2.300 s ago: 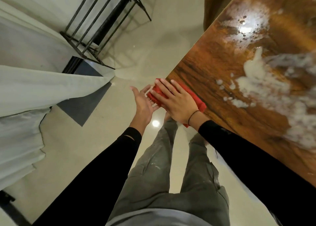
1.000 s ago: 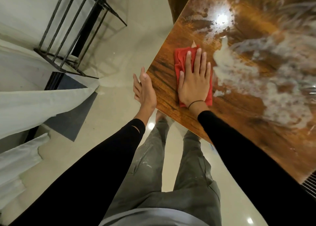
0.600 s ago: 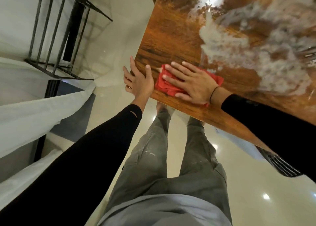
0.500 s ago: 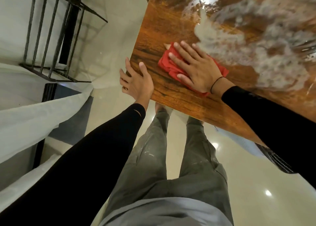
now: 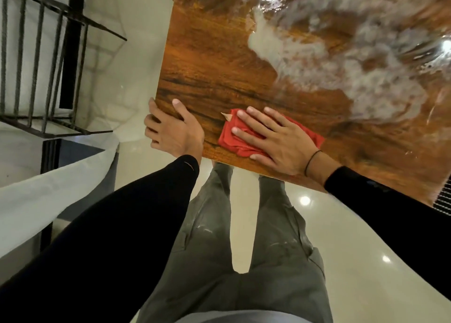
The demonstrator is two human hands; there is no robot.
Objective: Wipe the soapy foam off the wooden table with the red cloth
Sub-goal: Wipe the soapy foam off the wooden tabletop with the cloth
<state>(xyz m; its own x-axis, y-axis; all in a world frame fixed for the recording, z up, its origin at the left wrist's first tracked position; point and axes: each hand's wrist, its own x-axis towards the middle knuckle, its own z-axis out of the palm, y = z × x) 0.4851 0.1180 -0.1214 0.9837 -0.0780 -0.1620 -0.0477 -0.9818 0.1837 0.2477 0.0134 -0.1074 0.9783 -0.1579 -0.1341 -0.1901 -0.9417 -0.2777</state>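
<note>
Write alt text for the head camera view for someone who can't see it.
A right hand presses a red cloth flat on a wooden table near its corner, while the left hand grips that corner. White soapy foam covers the tabletop beyond the cloth.

glossy floor (image 5: 341, 225), blk metal rack (image 5: 48, 61), white cloth (image 5: 48, 195)

Your left hand (image 5: 174, 132) curls over a corner at mid-frame. Just right of it, your right hand (image 5: 278, 140) lies flat, fingers spread.
</note>
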